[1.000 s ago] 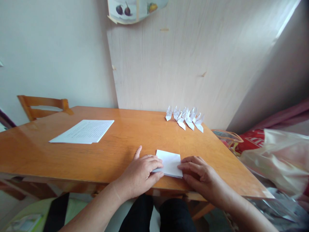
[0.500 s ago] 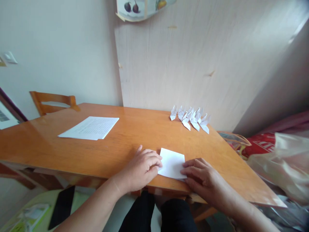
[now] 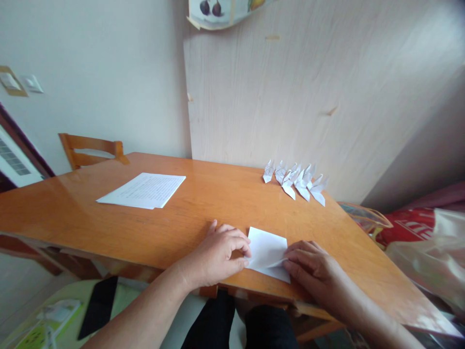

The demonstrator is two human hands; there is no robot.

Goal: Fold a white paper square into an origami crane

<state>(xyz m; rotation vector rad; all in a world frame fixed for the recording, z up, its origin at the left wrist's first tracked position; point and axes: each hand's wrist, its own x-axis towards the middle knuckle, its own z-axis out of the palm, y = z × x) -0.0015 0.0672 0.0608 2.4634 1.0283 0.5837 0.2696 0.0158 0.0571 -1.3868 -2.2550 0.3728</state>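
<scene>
A folded white sheet of paper (image 3: 267, 247) lies near the front edge of the wooden table. At its left edge, my left hand (image 3: 223, 252) has thumb and fingertips closed on the paper. My right hand (image 3: 312, 266) pinches the right side, where one layer is raised in a shallow curve above the layer beneath. The fingertips partly cover both side edges. Farther back, toward the right, several folded paper cranes (image 3: 302, 184) stand close together.
A stack of written paper sheets (image 3: 143, 190) lies on the table's left part. A wooden chair (image 3: 92, 150) stands behind the far left corner. Bags (image 3: 414, 228) are piled past the right edge. Below left, a dark flat device (image 3: 98, 308) rests on a pale green seat.
The lower right part of the paper's upper layer has been lifted by my right hand, baring the layer below. My left hand stays at the left edge. The view has shifted slightly left.
</scene>
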